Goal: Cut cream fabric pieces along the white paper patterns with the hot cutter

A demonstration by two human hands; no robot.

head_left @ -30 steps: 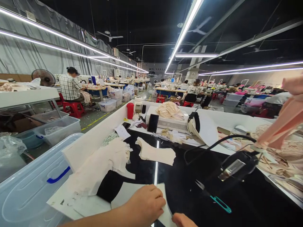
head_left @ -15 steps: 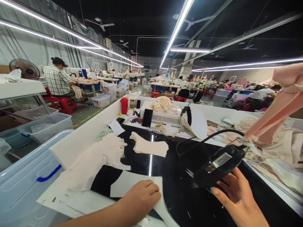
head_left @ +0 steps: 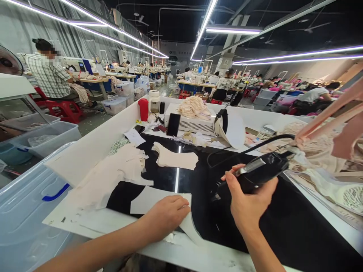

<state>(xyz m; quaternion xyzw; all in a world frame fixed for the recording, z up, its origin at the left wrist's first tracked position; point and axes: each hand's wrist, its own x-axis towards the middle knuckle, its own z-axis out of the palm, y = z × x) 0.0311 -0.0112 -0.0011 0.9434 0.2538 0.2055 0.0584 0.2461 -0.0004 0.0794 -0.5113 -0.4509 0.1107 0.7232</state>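
My left hand [head_left: 170, 213] lies over the right end of a white, curved cut-out panel [head_left: 146, 200] near the table's front edge. Its fingers are bent and pressed together at the panel's corner; their tips are partly hidden. My right hand [head_left: 251, 198] is wrapped round a black corded hand tool [head_left: 259, 170], its narrow tip aimed down and left over the black tabletop [head_left: 295, 223]. The tool is apart from the panel. Pink fabric strips [head_left: 326, 113] are tied at its cord end. Beyond the panel lies a stack of cream cut pieces [head_left: 177, 156].
Heaped pale fabric pieces [head_left: 104, 173] cover the table's left side. At the back are a phone [head_left: 172, 124], a white vented box [head_left: 195, 126], a face shield [head_left: 234, 130] and a red container [head_left: 143, 109]. A lidded plastic bin [head_left: 25, 223] stands left. Other people work beyond.
My right hand has gone from partly open beneath the tool to closed round it, and the tool has moved left and up. My left hand stays on the panel. The view has tilted down.
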